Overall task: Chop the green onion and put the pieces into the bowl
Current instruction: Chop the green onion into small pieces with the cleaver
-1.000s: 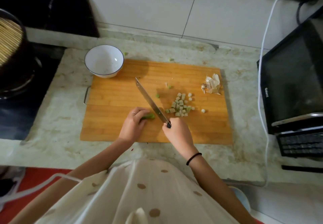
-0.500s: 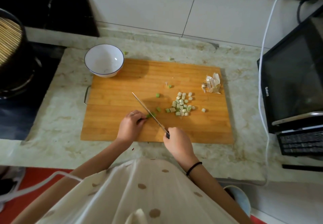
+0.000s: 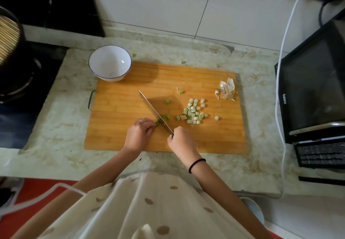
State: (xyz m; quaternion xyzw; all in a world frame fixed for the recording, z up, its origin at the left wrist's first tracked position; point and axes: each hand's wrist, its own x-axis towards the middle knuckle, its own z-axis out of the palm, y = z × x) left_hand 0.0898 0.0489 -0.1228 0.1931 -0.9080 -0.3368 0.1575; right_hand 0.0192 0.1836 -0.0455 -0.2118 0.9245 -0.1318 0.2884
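Head view: left hand (image 3: 139, 136) has its fingers (image 3: 149, 126) curled down, pinning the short green onion stub (image 3: 158, 122) to the cutting board (image 3: 115, 123); right hand (image 3: 182, 141) fingers are clamped round the knife (image 3: 152, 109) handle, blade resting on the stub. The cut pieces (image 3: 193, 112) sit piled on the board just right of the blade, and the white bowl (image 3: 104, 61) stands at the board's far-left corner, well apart.

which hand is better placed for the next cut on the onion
Right: the right hand grips the knife, its blade against the green onion, which the left hand pinches steady.
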